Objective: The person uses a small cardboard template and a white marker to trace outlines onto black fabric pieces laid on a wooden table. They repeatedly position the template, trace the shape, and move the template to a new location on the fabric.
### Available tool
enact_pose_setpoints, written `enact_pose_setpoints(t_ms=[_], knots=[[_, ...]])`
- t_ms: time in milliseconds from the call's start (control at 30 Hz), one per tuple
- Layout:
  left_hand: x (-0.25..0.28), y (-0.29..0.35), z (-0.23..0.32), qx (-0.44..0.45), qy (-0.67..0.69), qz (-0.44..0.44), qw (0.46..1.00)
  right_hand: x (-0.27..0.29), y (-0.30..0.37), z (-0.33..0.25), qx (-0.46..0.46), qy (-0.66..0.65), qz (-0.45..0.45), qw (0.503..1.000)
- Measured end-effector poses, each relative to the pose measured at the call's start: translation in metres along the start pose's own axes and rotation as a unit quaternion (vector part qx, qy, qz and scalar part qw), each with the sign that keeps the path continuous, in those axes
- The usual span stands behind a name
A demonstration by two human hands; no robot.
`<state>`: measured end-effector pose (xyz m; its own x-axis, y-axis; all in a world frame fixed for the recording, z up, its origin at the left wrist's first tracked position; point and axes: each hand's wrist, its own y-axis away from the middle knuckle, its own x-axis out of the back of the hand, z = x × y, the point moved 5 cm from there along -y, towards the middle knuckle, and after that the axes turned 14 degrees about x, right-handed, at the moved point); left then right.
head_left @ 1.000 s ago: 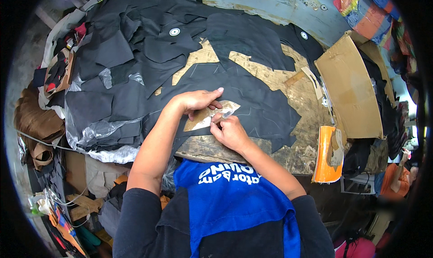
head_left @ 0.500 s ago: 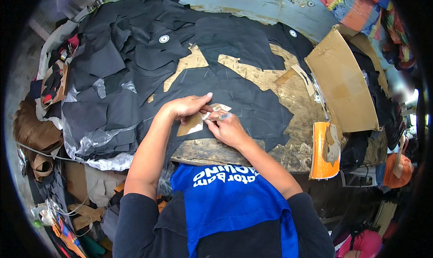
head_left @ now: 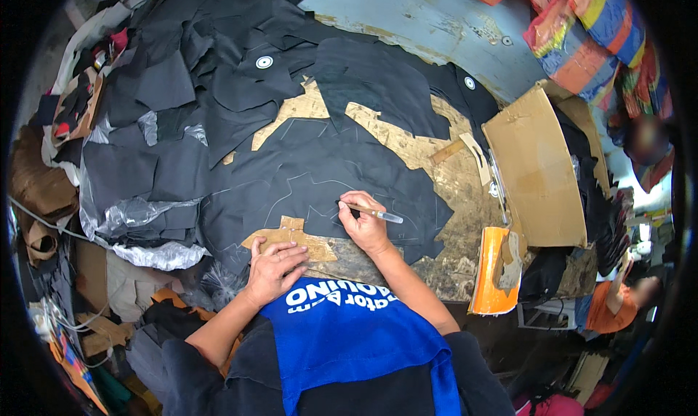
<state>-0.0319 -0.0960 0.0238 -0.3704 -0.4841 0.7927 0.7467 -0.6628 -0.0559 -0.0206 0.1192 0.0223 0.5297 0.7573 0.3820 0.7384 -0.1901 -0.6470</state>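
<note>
A black sheet of leather-like material (head_left: 313,154) with thin pale outlines drawn on it lies on the worn wooden table in front of me. My right hand (head_left: 366,223) is closed around a slim pen (head_left: 374,212) with a clear end, its tip hidden near the drawn lines. To the left, at the table's near edge, my left hand (head_left: 275,269) rests with fingers spread on a tan cardboard pattern piece (head_left: 294,243). That piece has an irregular shape with a tab at its top.
Black offcuts (head_left: 167,82) are heaped at the left and back, with clear plastic (head_left: 142,216) among them. An orange pad (head_left: 493,274) lies at the right edge near a cardboard box (head_left: 534,169). A person in orange (head_left: 614,307) is farther right.
The pattern piece has come off the drawn area toward the near edge, under my left hand, which moved down and flattened. My right hand stays over the sheet with the pen.
</note>
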Motion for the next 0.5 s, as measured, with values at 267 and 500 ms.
enact_pose_setpoints(t_ms=[267, 500], knots=[[0.0002, -0.0008, -0.0004, -0.005, 0.016, 0.035, 0.999, -0.0010, 0.0002, -0.0014, -0.006, -0.016, -0.004, 1.000], [0.0003, -0.0003, -0.0004, -0.005, 0.011, 0.041, 0.999, 0.0009, 0.0039, 0.0022, -0.028, -0.007, 0.033, 0.999]])
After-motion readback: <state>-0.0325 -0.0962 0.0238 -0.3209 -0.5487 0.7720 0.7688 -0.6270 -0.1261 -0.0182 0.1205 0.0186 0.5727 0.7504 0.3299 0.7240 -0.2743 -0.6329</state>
